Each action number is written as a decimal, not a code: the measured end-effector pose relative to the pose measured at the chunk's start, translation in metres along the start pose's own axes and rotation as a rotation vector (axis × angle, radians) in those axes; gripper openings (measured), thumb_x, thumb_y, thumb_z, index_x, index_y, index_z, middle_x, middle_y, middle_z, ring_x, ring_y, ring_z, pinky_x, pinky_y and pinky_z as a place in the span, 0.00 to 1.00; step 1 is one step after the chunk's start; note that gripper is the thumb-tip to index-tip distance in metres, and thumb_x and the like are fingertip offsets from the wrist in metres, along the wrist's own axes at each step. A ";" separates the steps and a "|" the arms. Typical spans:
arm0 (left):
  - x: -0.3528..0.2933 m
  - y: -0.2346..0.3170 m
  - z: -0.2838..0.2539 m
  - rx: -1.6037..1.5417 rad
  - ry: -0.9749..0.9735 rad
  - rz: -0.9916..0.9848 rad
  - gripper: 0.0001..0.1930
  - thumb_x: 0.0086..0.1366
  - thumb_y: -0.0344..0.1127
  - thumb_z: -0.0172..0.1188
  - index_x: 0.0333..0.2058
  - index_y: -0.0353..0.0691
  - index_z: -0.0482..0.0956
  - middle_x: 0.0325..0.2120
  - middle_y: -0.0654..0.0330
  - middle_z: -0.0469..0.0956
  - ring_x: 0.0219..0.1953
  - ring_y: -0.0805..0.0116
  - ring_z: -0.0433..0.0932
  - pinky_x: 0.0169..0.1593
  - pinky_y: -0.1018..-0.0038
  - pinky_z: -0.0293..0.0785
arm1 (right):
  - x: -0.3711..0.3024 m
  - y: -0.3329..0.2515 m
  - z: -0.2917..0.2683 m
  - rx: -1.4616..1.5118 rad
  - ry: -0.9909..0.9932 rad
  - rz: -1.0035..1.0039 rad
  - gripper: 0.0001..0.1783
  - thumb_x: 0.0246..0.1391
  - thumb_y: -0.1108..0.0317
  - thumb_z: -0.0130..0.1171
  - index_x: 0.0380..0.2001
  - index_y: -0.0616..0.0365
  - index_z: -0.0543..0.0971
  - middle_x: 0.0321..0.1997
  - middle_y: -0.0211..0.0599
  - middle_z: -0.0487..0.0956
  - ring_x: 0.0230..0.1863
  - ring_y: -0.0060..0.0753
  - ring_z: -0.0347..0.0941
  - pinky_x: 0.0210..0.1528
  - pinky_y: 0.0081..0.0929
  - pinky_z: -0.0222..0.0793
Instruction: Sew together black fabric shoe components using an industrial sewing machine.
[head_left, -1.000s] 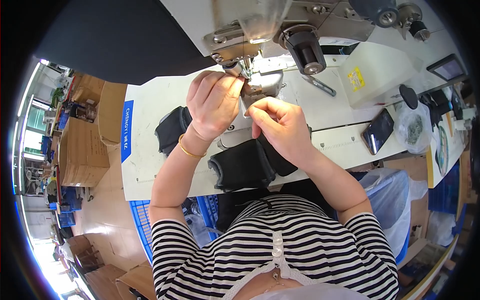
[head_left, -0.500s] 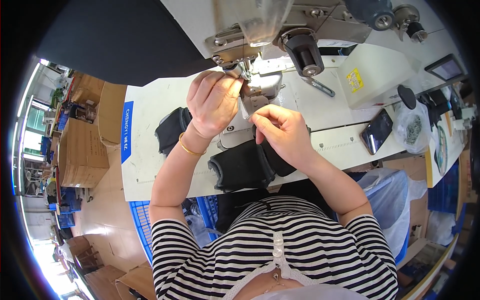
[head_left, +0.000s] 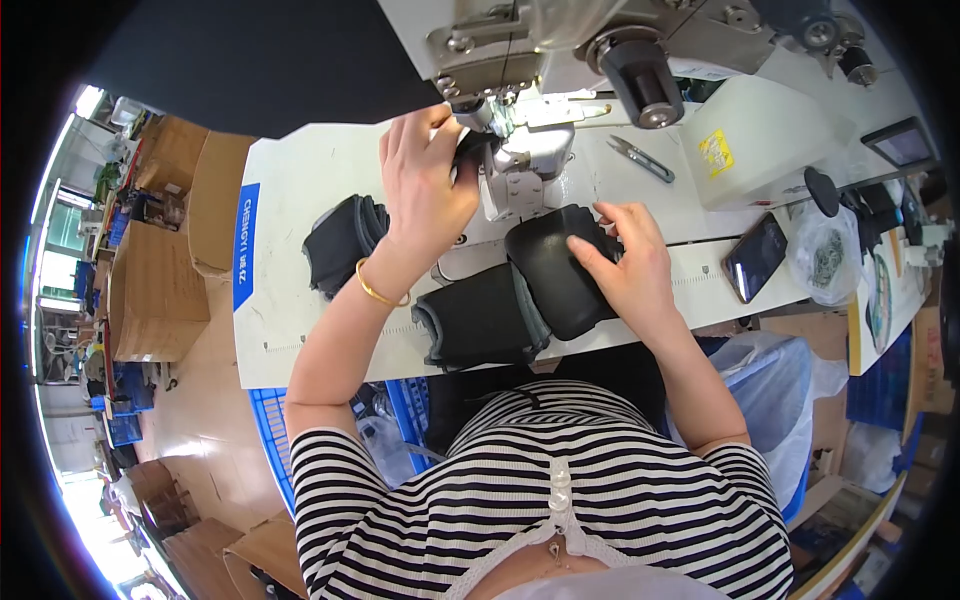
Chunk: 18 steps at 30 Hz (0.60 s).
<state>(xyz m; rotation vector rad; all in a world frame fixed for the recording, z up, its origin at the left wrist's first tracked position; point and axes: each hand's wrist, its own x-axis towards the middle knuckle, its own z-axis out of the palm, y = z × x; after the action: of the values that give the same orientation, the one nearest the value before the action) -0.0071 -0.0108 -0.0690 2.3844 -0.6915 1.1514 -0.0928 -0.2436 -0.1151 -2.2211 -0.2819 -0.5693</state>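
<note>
My left hand (head_left: pixel 428 190) is beside the needle area of a sewing machine (head_left: pixel 490 75), its fingers closed round a small black piece (head_left: pixel 474 148), mostly hidden by them. My right hand (head_left: pixel 638 262) lies at the right side of a smooth, curved black pad (head_left: pixel 555 268), thumb over its top and fingers spread at its far edge. Against that pad's left side sits a stack of black pieces with grey edges (head_left: pixel 478 318). Another such stack (head_left: pixel 342 245) stands farther left, partly behind my left wrist.
Thread snips (head_left: pixel 642 158) lie right of the machine. Farther right are a phone (head_left: pixel 755 258), a clear plastic bag (head_left: pixel 826 258) and a whitish box (head_left: pixel 750 140). Blue baskets (head_left: pixel 272 420) stand below the table's front edge. Cardboard boxes (head_left: pixel 160 290) stand on the floor at left.
My right hand has left the spot below the needle, where its fingertips were pinched, and moved right and down onto the curved pad. My left hand has shifted slightly; the black piece now shows in it.
</note>
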 end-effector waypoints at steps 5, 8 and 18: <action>-0.002 -0.044 -0.033 0.279 0.035 0.014 0.22 0.42 0.20 0.59 0.40 0.36 0.82 0.38 0.60 0.78 0.46 0.56 0.74 0.52 0.61 0.66 | -0.010 0.006 0.010 -0.125 -0.105 0.032 0.33 0.44 0.58 0.73 0.50 0.67 0.77 0.44 0.44 0.73 0.48 0.47 0.71 0.52 0.40 0.67; -0.045 -0.073 -0.077 0.439 -0.013 -0.035 0.23 0.44 0.20 0.57 0.43 0.36 0.81 0.41 0.59 0.78 0.48 0.56 0.73 0.54 0.61 0.65 | -0.007 0.003 0.010 -0.164 -0.108 0.006 0.33 0.44 0.59 0.73 0.51 0.66 0.76 0.45 0.43 0.72 0.49 0.46 0.70 0.53 0.39 0.66; -0.087 -0.006 -0.089 -0.026 -0.318 -0.114 0.22 0.53 0.33 0.69 0.47 0.33 0.79 0.49 0.53 0.75 0.55 0.51 0.71 0.58 0.60 0.66 | -0.003 0.008 0.011 -0.164 -0.039 -0.212 0.23 0.47 0.68 0.70 0.47 0.63 0.78 0.52 0.43 0.72 0.50 0.49 0.68 0.54 0.41 0.64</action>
<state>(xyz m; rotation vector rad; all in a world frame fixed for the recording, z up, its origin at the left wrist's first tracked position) -0.1047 0.0651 -0.0882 2.5746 -0.6531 0.7201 -0.0886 -0.2407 -0.1278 -2.3791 -0.5111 -0.6840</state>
